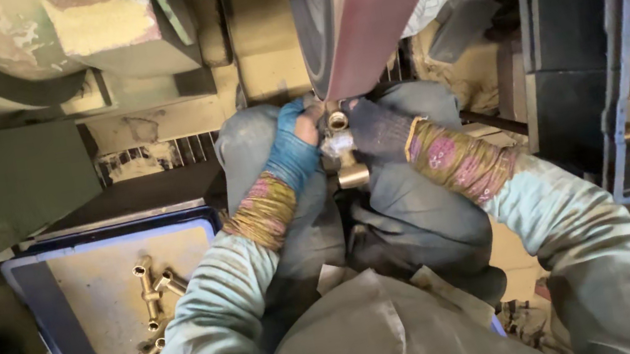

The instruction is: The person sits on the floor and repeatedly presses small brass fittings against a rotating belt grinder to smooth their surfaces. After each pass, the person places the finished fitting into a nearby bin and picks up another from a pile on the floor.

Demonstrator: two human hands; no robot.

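Left hand (295,148) and right hand (377,129), both gloved, are closed around a shiny brass pipe fitting (345,155) with open round ends, held against the reddish sanding belt (372,8), above the lap.

Both arms wear pale grey-green work sleeves, with patterned cloth wraps at the wrists. The left hand (295,148) has a blue glove, the right hand (377,130) a dark knitted one. Dusty grey trousers cover the knees.

Fitting (344,147) between hands, under belt (366,17)
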